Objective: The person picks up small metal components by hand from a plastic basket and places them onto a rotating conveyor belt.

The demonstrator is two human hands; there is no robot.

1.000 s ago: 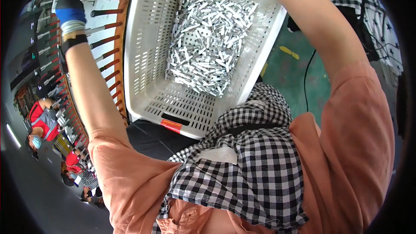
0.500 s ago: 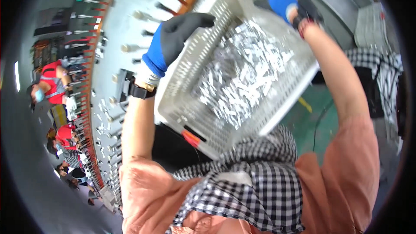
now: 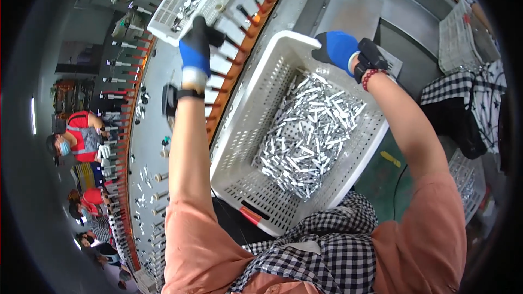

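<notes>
We see a long grey conveyor with orange-edged pegs, seated workers in red vests at left, green floor at right, grey metal housing ahead.

Factory floor: long assembly line w/ pegs, crate of metal parts, workers in red vests.

White basket, silvery metal parts, blue-black gloves, black-and-white checked apron, salmon sleeves.
</notes>
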